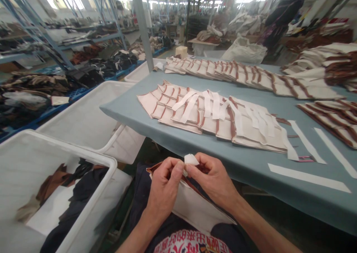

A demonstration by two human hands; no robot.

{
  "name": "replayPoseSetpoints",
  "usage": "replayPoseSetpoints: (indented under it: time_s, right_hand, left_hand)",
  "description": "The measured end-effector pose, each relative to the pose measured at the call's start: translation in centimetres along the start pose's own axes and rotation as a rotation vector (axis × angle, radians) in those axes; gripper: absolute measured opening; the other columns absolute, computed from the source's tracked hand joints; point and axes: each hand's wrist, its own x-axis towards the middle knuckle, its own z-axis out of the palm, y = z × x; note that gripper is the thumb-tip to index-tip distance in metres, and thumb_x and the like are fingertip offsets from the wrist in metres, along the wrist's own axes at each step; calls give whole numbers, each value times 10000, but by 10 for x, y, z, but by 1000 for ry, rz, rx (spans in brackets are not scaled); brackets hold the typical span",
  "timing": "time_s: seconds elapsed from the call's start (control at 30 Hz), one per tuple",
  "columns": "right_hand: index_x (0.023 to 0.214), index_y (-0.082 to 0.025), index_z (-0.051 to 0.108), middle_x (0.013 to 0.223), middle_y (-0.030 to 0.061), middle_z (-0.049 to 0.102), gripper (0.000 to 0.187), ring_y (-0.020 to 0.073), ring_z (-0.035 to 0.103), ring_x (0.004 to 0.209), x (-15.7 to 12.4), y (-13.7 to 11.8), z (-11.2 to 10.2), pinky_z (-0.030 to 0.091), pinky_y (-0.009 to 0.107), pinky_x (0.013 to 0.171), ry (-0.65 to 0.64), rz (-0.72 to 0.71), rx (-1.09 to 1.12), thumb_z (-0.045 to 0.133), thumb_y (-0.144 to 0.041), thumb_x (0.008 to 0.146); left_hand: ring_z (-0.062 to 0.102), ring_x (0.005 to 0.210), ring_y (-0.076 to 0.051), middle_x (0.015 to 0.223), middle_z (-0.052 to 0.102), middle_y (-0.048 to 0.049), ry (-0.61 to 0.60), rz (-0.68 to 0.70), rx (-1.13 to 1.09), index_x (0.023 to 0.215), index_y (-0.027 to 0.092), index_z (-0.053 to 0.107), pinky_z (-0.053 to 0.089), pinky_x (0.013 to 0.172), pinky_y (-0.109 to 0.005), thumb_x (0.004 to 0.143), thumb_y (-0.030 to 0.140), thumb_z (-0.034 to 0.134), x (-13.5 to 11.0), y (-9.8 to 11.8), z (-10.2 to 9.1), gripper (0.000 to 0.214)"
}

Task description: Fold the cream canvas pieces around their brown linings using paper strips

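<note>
My left hand (164, 184) and my right hand (213, 178) meet over my lap, both pinching a small white strip (191, 159) at the top edge of a cream fabric piece with brown trim (195, 206). The piece rests on my lap below the table edge. Fingers of both hands are closed on the strip. In front of me, a row of overlapping cream-and-brown fabric pieces (214, 115) lies on the blue-grey table (134, 115), with white strips laid across them.
Loose white strips (308, 177) lie on the table at right. More rows of fabric pieces (251, 74) lie farther back and right. White bins (83, 119) stand at left; the nearest bin (108, 163) holds dark scraps. Shelving and a person stand beyond.
</note>
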Motion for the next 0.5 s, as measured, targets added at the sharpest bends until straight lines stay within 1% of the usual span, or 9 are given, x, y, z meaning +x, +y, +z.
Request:
replayPoseSetpoints:
  time_s: [0.1, 0.2, 0.3, 0.4, 0.5]
  right_hand:
    - [672, -207, 545, 576, -36, 505, 307, 115, 419, 534, -2, 1, 2, 296, 238, 490, 19, -49, -115, 625, -421, 878]
    - [643, -218, 513, 554, -40, 479, 284, 117, 394, 527, -3, 3, 3, 268, 249, 497, 54, -150, -254, 609, -344, 878]
    - [644, -220, 493, 573, -32, 494, 313, 122, 416, 541, -4, 4, 3, 284, 256, 517, 46, -188, -310, 593, -347, 911]
    - [717, -198, 580, 638, -16, 566, 267, 127, 478, 576, -7, 3, -1, 336, 253, 551, -28, -174, -298, 575, -346, 940]
    - [775, -181, 641, 671, -17, 602, 234, 124, 504, 596, -6, 1, -8, 356, 244, 556, -140, -118, -227, 576, -333, 939]
  left_hand:
    - [565, 670, -166, 712, 648, -11, -70, -54, -14, 785, 175, 689, 431, 623, -245, 918, 426, 651, 0, -2, -1, 287]
    - [595, 710, -174, 759, 680, -23, -122, -82, -16, 835, 164, 709, 451, 650, -246, 908, 406, 658, 1, -4, -1, 258]
    - [567, 681, -155, 724, 647, -7, -145, -77, -11, 777, 162, 684, 439, 639, -237, 897, 366, 644, 4, -5, -2, 241]
    - [502, 615, -131, 653, 578, 19, -134, -69, 2, 690, 169, 636, 397, 585, -229, 874, 328, 621, 7, -6, -3, 244]
    - [492, 611, -127, 648, 566, 24, -130, -52, 59, 689, 167, 642, 382, 572, -226, 877, 318, 603, 8, -7, -4, 245]
